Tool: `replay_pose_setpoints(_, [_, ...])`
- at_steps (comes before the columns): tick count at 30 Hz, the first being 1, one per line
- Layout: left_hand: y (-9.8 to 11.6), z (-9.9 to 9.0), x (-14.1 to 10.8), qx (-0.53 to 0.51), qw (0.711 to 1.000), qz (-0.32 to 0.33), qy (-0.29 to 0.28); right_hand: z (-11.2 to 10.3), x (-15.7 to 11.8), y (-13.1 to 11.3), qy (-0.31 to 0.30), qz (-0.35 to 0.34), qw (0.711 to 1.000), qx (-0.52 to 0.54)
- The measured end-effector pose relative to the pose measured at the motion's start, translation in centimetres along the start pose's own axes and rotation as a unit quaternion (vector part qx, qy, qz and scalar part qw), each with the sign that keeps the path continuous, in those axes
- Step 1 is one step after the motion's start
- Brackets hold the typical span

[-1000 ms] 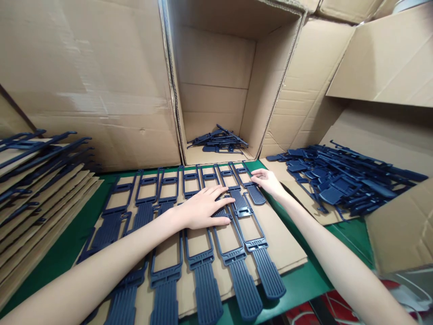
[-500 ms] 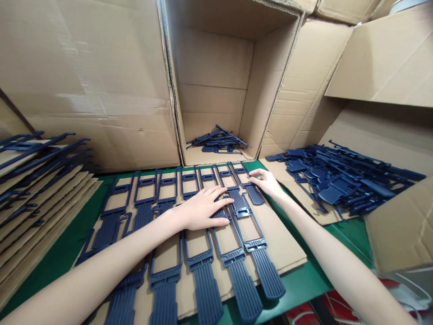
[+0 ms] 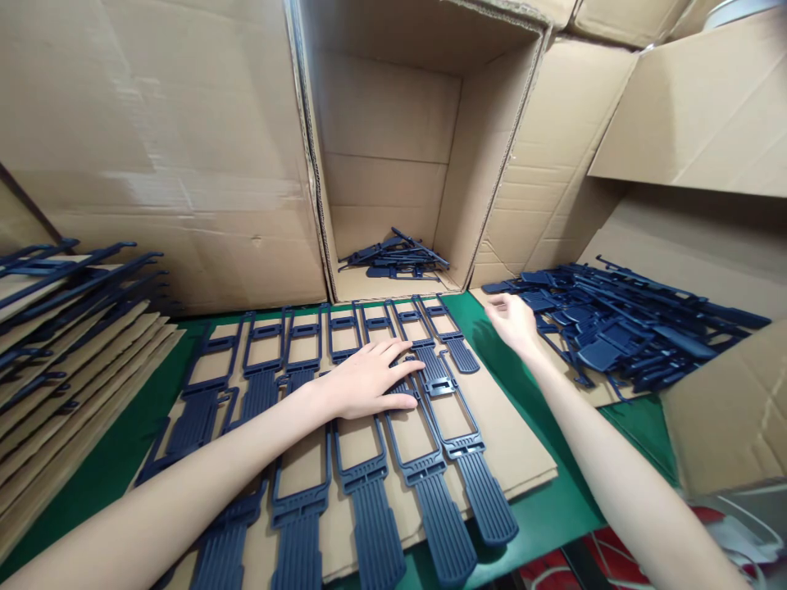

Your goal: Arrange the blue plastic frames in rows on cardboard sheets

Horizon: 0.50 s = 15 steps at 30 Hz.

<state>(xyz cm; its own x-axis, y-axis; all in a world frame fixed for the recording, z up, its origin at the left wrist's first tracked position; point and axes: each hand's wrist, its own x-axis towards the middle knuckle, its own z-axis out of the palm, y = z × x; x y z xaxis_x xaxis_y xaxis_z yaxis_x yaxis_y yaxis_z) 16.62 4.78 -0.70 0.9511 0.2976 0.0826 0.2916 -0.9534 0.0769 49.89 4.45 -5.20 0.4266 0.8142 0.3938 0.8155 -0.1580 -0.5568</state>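
My left hand (image 3: 375, 381) lies flat with fingers spread on the dark blue plastic frames with ribbed paddle ends, near the middle of the layout. These frames lie in two rows on a cardboard sheet (image 3: 516, 442), and one near-row frame (image 3: 483, 492) reaches past the sheet's front edge. My right hand (image 3: 513, 322) hovers over the green table between the sheet and a heap of similar blue parts (image 3: 608, 319). Its fingers are loosely bent and slightly blurred, with nothing visible in them. The far-row frame at the right end (image 3: 461, 352) lies free of both hands.
At the back stands an open cardboard box (image 3: 393, 180) with several blue parts (image 3: 399, 256) in it. Stacked cardboard sheets with blue parts between them (image 3: 92, 385) rise at the left. Another carton (image 3: 731, 401) borders the heap on the right. Green table (image 3: 553, 508) shows around the sheet.
My right hand has left the far-row frame at the right end and moved right, toward the heap. My left hand has stayed in place.
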Motion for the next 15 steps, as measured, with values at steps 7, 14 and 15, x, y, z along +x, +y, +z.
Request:
replay_pose_setpoints(7, [0.1,0.1,0.0,0.017,1.0,0.002,0.006,-0.7,0.2,4.2,0.023,0.074,0.977,-0.196])
replay_pose_setpoints(14, [0.3,0.0,0.0,0.02,1.0,-0.003,0.0,-0.3,0.6,3.9,-0.008,0.056,0.96,-0.276])
replay_pose_setpoints(15, [0.3,0.0,0.0,0.02,1.0,-0.002,0.002,-0.4,0.7,3.7,-0.007,0.048,0.959,-0.281])
